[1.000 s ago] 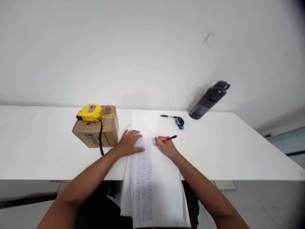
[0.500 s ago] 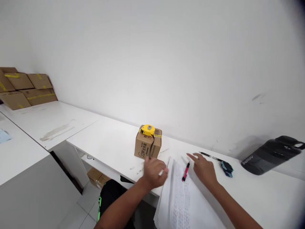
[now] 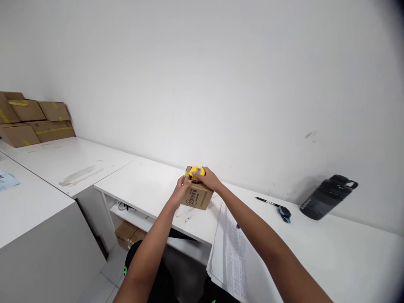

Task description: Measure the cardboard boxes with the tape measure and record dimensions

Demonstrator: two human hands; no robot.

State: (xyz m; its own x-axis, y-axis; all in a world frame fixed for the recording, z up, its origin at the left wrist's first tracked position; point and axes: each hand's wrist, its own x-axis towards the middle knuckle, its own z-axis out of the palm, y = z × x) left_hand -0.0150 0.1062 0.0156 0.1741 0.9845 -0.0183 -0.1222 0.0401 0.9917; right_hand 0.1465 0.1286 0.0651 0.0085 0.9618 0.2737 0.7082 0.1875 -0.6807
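A small brown cardboard box [image 3: 195,198] with dark printing stands on the white desk, close to the wall. On its top sits a yellow tape measure [image 3: 198,171] with a grey button. My right hand [image 3: 211,178] is closed round the tape measure from the right, thumb over its front. At the box's left edge is my left hand [image 3: 179,191], its fingers along the side and its thumb near the front top edge, closed on the box. Whether the left fingertips also touch the tape measure's end I cannot make out.
Written papers [image 3: 232,256] lie at the desk's front edge, with a pen mostly hidden under my right forearm. Farther right are a black pen [image 3: 267,200], a dark blue item [image 3: 284,213] and a black bottle [image 3: 325,198]. Cardboard boxes [image 3: 52,128] are stacked far left.
Both hands have moved to the box: my right hand left the papers and took hold of the tape measure, while my left hand went to the box's left edge. The view has shifted slightly.
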